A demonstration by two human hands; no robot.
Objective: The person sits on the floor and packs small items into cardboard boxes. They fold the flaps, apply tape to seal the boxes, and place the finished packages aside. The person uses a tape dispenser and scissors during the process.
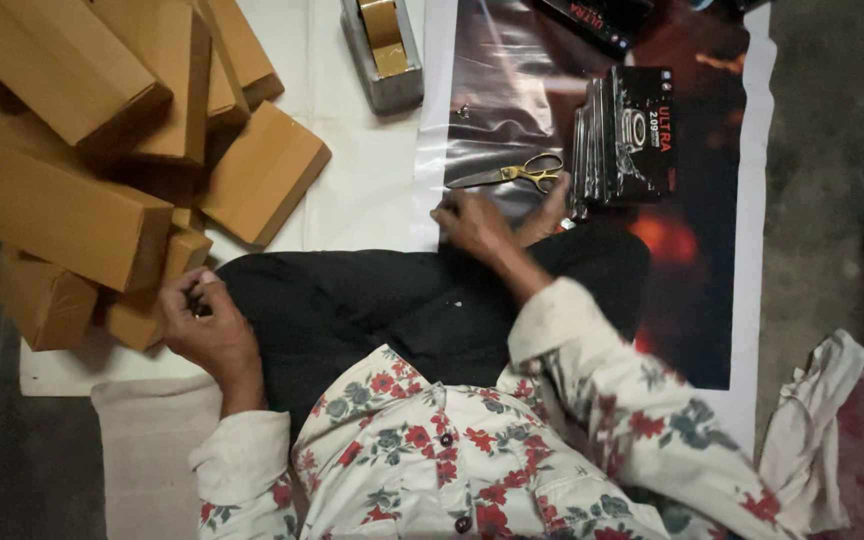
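Note:
I sit on the floor with black trousers and a floral shirt. My left hand point(202, 325) rests by my knee with its fingers curled, next to a small brown cardboard box point(157, 290) at the foot of a pile; whether it holds anything is unclear. My right hand point(474, 222) lies flat with fingers spread on a clear plastic sheet point(512, 110), just below gold-handled scissors point(512, 174). A stack of black printed cartons point(627, 135) stands right of the scissors.
Several brown cardboard boxes point(82, 140) are piled at the left on a white sheet point(352, 190). A grey tape dispenser point(382, 50) sits at the top. A dark glossy poster point(697, 250) covers the floor at right, with a crumpled white cloth point(812, 440) beside it.

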